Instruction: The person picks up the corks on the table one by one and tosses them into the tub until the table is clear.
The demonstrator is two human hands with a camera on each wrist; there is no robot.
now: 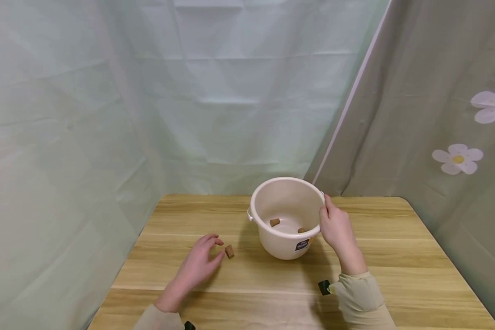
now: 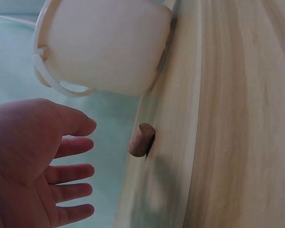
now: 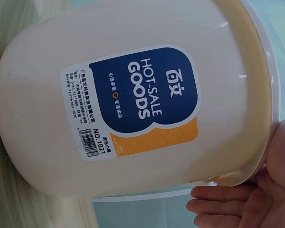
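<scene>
A cream plastic bucket stands on the wooden table, its inside facing the head view. Two brown corks lie on its bottom, one cork at the left and another cork partly hidden by the near rim. My right hand holds the bucket's right rim, with fingers on the outer side under the rim in the right wrist view. A third cork lies on the table left of the bucket. Beside it, my left hand is spread with a gap between fingers and cork, holding nothing.
The white handle hangs against the bucket's side. A blue and orange label is stuck on its wall. Pale curtains stand behind and left of the table, and a grey flowered curtain at the right.
</scene>
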